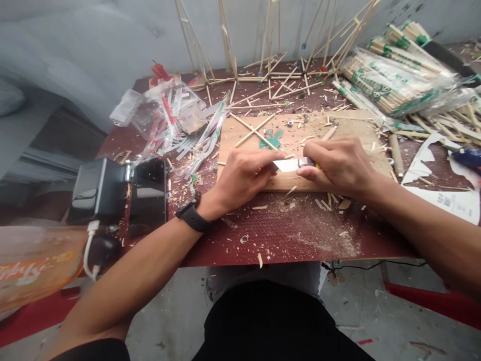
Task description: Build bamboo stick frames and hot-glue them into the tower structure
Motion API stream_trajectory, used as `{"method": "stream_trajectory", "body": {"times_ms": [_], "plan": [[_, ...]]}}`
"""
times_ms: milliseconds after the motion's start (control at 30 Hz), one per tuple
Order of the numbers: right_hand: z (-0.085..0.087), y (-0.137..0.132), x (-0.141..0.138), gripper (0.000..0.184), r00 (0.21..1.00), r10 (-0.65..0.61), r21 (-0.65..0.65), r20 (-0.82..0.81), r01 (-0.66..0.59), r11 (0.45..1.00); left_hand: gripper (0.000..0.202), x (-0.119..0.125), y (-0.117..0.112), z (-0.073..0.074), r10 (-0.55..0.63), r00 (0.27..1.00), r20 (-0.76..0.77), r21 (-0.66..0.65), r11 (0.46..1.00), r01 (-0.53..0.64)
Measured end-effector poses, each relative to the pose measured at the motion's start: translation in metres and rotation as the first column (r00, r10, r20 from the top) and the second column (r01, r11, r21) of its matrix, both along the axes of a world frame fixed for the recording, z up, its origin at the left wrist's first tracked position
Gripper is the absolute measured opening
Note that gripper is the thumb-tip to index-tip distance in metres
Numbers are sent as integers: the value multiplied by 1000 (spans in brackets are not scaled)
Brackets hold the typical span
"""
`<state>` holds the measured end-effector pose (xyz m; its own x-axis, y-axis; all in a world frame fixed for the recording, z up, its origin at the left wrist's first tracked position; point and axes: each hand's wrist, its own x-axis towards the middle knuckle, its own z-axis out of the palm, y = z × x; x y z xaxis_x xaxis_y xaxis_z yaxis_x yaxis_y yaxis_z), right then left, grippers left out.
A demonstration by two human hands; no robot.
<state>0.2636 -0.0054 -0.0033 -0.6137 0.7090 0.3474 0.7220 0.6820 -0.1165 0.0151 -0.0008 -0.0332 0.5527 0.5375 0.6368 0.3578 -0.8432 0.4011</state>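
My right hand (334,163) is wrapped round a utility knife (306,162), its broad blade pointing left. The blade tip reaches the fingertips of my left hand (246,173), whose thumb and fingers are pinched together. A thin wooden stick (289,156) seems to be in that pinch; mostly the fingers hide it, and only a short pale end shows. Both hands are over the front part of a wooden board (361,175). Just behind them, two crossed sticks (254,130) lie by a green patch (271,139) on the board.
Stick frames (268,75) with coloured joints stand along the wall. Bagged chopsticks (391,82) are piled at the back right. Plastic wrappers (176,113) lie at the back left, a black device (99,188) nearer. Shavings and a small ring (244,239) lie along the table's front (278,253).
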Motion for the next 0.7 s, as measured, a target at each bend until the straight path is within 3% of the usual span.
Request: {"method": "stream_trajectory", "body": {"times_ms": [700], "plan": [[3, 0, 3, 68, 1000, 13, -42, 8, -12, 999, 23, 2, 0, 0, -73, 997, 29, -57, 996, 75]]}}
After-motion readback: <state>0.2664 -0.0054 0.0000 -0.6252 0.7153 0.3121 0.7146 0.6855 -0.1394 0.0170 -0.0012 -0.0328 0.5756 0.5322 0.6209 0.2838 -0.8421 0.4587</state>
